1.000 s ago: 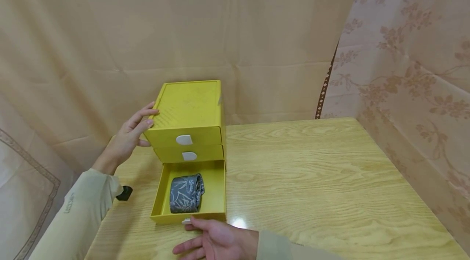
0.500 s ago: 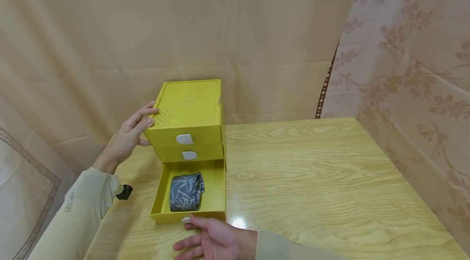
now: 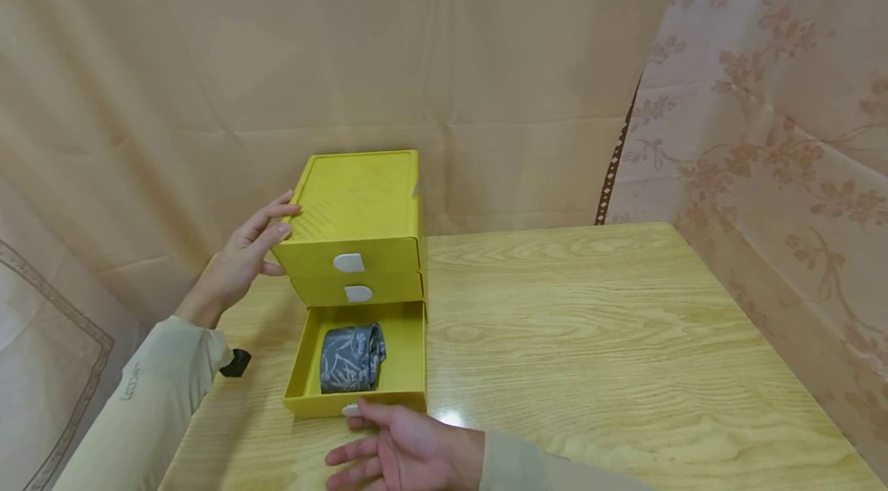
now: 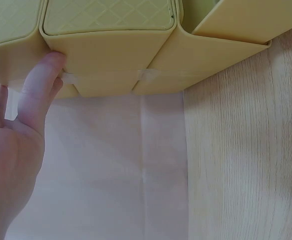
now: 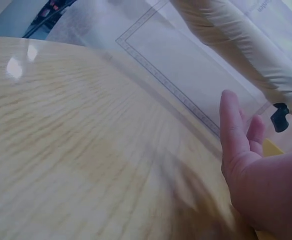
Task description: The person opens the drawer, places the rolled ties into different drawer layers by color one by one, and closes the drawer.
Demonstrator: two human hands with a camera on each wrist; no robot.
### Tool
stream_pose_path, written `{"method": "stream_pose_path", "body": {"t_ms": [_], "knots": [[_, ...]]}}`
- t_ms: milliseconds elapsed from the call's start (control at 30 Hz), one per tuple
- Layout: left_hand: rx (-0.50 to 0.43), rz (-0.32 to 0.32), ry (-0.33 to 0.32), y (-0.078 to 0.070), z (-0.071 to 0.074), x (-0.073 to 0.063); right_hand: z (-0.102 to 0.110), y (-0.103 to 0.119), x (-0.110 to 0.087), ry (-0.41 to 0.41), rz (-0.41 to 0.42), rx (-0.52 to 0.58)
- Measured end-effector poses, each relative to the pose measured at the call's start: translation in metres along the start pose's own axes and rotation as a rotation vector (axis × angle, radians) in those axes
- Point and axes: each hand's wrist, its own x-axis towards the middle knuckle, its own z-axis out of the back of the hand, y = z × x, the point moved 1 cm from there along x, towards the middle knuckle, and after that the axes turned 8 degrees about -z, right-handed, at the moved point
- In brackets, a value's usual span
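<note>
A yellow three-drawer box stands on the table with its bottom drawer pulled out. Inside that drawer lies a folded dark grey cloth with a pale leaf pattern. My left hand rests on the box's upper left edge, its fingers spread. In the left wrist view a finger touches the box's side. My right hand pinches the drawer's white tab handle between thumb and index finger, while the other fingers extend loosely. The right wrist view shows the hand but not the tab.
The wood-grained table extends to the right of the box. Behind it hangs a beige curtain, with a floral curtain on the right. The upper drawers, with white tabs, are closed.
The bottom drawer has slid slightly inward, with the right hand moving along at its handle. The left hand has stayed in place on the box.
</note>
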Motion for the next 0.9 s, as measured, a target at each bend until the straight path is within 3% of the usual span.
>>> {"method": "stream_pose_path", "body": {"t_ms": [300,700,900], "knots": [[0.013,0.004,0.003,0.0,0.0,0.0,0.0,0.014,0.003,0.038,0.032,0.003],[-0.002,-0.005,-0.001,-0.001,0.0,0.0,0.01,0.035,0.016,-0.004,0.125,0.07],[-0.021,-0.033,0.01,0.0,0.001,0.0,0.015,0.043,0.021,-0.02,0.156,0.052]]}}
